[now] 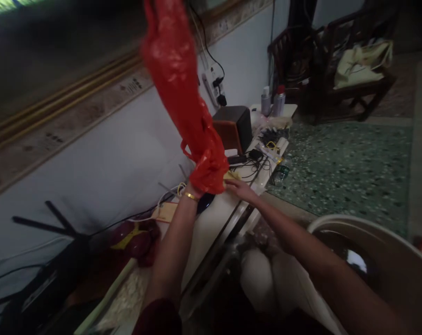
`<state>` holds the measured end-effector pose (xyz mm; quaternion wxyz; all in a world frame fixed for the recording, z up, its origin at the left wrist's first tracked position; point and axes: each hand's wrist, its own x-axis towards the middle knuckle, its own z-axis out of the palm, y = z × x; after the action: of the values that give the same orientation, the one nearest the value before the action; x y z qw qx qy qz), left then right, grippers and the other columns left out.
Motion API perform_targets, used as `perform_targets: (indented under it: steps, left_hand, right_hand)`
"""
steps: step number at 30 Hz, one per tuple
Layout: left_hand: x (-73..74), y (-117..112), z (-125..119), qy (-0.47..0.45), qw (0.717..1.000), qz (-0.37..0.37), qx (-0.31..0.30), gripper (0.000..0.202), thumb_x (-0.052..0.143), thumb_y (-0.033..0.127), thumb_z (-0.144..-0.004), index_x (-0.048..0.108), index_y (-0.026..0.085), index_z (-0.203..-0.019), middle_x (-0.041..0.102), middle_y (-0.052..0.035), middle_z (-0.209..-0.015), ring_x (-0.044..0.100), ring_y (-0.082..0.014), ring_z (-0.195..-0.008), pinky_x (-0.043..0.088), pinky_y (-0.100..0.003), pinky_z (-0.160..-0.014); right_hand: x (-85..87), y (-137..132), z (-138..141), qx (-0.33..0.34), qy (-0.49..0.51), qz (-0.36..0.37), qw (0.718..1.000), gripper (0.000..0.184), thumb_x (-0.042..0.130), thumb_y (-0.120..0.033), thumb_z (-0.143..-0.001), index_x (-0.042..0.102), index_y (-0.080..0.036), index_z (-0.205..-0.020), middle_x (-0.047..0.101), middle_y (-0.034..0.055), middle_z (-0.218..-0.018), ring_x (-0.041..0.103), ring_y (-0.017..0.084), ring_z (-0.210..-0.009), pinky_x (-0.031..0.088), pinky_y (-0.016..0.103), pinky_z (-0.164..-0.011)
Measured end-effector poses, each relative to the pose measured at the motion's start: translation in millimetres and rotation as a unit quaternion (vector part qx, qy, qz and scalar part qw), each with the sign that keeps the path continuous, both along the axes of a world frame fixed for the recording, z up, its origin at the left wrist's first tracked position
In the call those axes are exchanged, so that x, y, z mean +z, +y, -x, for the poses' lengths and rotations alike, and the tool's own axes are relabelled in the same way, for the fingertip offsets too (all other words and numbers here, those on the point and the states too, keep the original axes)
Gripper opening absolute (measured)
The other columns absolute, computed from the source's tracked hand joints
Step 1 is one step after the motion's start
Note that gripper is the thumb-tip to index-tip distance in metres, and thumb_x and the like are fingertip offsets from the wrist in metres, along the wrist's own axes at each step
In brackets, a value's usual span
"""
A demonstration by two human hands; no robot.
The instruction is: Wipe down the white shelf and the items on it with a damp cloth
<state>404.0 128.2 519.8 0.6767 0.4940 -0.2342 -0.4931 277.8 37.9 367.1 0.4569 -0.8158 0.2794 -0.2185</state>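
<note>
We can read no writing anywhere; the marks on the wall border are too blurred. Our left hand (196, 188) is hidden behind the thin, crinkled red plastic bag (183, 93) it lifts over the white table (211, 223), so we cannot tell its grip. Our right hand (239, 187) lies flat, fingers spread, just beside the bag's lower end, near tangled black cables (254, 163) and a boxy dark speaker (237, 125).

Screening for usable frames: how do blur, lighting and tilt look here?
Head view: the red plastic bag is motion-blurred near the top; foreground arms and lower left are dim; walls and floor run tilted; the left hand and right hand stay readable.
</note>
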Motion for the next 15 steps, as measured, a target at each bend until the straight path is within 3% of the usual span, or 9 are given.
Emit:
perform_targets:
  steps: [2,5,7,10,13,15]
  left_hand:
    - [-3.4,27,29,0.038,0.999,-0.008,-0.023,0.032,0.051,0.035,-0.097,0.066,0.017,-0.118,0.070,-0.0062,-0.118,0.067,-0.0229,-0.108,0.053,-0.040,-0.099]
    - [-21.7,51,81,0.045,0.996,0.012,-0.075,0.032,0.058,0.033,-0.093,0.066,0.016,-0.119,0.069,-0.0082,-0.122,0.067,-0.0232,-0.108,0.052,-0.040,-0.102]
    - [-34.8,66,119,0.031,0.998,0.032,-0.039,0.031,0.063,0.028,-0.090,0.066,0.016,-0.118,0.071,-0.0073,-0.119,0.068,-0.0208,-0.104,0.052,-0.036,-0.101]
    - [-46.6,97,167,0.045,0.998,0.040,0.029,0.033,0.062,0.030,-0.092,0.063,0.019,-0.123,0.071,-0.0060,-0.120,0.069,-0.0190,-0.102,0.054,-0.033,-0.095]
    - [-49.0,143,185,0.060,0.996,0.001,0.062,0.036,0.058,0.038,-0.095,0.061,0.022,-0.127,0.072,-0.0062,-0.117,0.071,-0.0177,-0.090,0.056,-0.030,-0.079]
    - [-45.9,179,182,0.024,0.998,-0.061,0.021,0.036,0.061,0.043,-0.093,0.066,0.018,-0.119,0.075,-0.0090,-0.102,0.071,-0.0177,-0.076,0.054,-0.028,-0.071]
  right_hand:
    - [20.4,27,47,-0.071,-0.140,-0.066,0.985,0.053,0.046,-0.049,-0.096,0.058,-0.018,-0.137,0.062,0.0124,-0.133,0.061,0.023,-0.118,0.050,0.040,-0.102]
    - [51.6,80,110,-0.085,-0.243,-0.026,0.966,0.085,0.069,-0.058,-0.077,0.043,-0.021,-0.149,0.044,0.0139,-0.151,0.053,0.028,-0.127,0.050,0.043,-0.101]
    - [67.5,112,139,-0.090,-0.251,-0.005,0.964,0.094,0.079,-0.055,-0.065,0.045,-0.021,-0.146,0.042,0.0139,-0.151,0.049,0.030,-0.131,0.049,0.042,-0.103]
    - [77.1,143,180,-0.192,-0.287,-0.086,0.934,0.056,0.071,-0.048,-0.068,0.059,-0.022,-0.117,0.065,0.0091,-0.113,0.063,0.022,-0.096,0.056,0.034,-0.078]
    - [76.4,157,237,-0.279,-0.365,-0.188,0.868,0.029,0.066,-0.037,-0.067,0.057,-0.023,-0.091,0.061,-0.0012,-0.077,0.052,0.011,-0.059,0.046,0.022,-0.050]
    - [77.3,162,282,-0.294,-0.389,-0.226,0.843,0.028,0.068,-0.033,-0.059,0.053,-0.023,-0.081,0.056,-0.0040,-0.067,0.048,0.010,-0.051,0.041,0.020,-0.044]
